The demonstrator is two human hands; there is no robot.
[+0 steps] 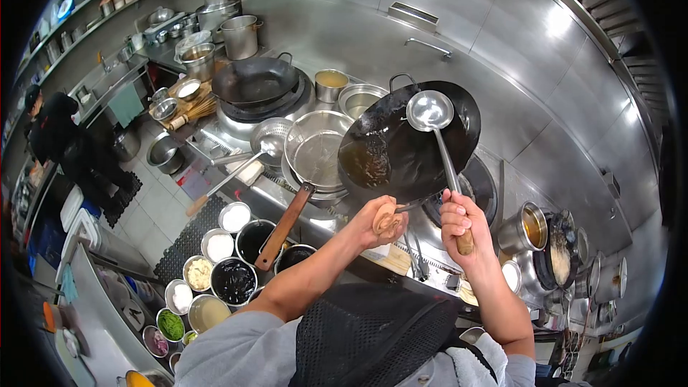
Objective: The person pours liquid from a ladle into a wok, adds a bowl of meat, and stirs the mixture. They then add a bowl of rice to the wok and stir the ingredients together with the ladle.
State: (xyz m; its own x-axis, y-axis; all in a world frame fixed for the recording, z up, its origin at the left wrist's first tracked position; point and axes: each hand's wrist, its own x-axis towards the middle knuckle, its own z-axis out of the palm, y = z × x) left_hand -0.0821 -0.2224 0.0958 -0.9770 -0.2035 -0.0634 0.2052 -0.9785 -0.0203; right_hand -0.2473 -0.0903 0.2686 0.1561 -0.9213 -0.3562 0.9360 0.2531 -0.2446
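Observation:
My left hand (383, 221) grips the wooden handle of a black wok (408, 140), which is lifted and tilted to the left over the burner (476, 186). Brown liquid pools at the wok's lower left side. My right hand (462, 223) holds the wooden grip of a long steel ladle (430, 111); its empty bowl hovers above the wok's upper part.
A steel strainer pan (315, 147) sits just left of the wok. A second wok (254, 80) rests on the far burner. Several seasoning bowls (233, 279) line the counter below. Pots (534, 226) stand at the right. A person in black (61, 136) stands at the far left.

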